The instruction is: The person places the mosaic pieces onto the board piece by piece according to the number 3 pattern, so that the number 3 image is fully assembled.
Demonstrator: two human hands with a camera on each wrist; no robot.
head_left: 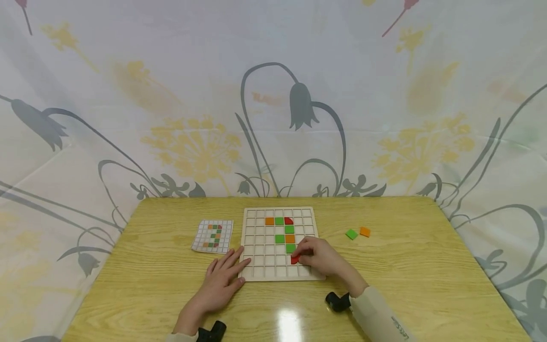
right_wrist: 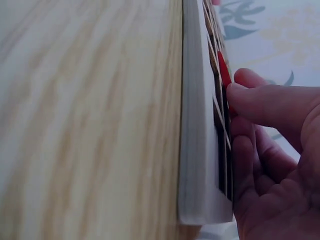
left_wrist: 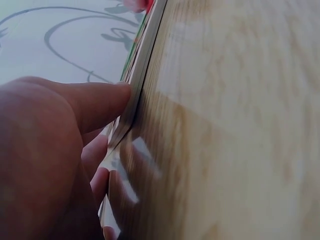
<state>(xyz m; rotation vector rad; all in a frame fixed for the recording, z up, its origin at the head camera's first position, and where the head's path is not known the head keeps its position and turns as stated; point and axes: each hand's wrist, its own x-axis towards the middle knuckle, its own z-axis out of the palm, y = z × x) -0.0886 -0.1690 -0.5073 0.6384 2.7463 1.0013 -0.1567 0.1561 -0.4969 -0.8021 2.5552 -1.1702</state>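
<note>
A wooden grid board (head_left: pixel 259 261) lies on the table, with orange, green and red tiles set in some of its squares. My right hand (head_left: pixel 320 256) pinches a red tile with one rounded corner (head_left: pixel 295 260) between thumb and fingers, low over the board's lower right part. In the right wrist view this red tile (right_wrist: pixel 224 70) is tilted against the grid, its lower end behind the thumb. My left hand (head_left: pixel 219 284) rests at the board's lower left corner, fingers spread. Its thumb (left_wrist: pixel 107 97) touches the board's side edge in the left wrist view.
To the board's left lies a paper card (head_left: pixel 201 237) printted with a coloured grid pattern. A loose green tile (head_left: pixel 352 234) and a loose orange tile (head_left: pixel 365 232) lie right of the board. Behind the wooden table (head_left: pixel 410 266) hangs a flower-patterned cloth (head_left: pixel 273 142).
</note>
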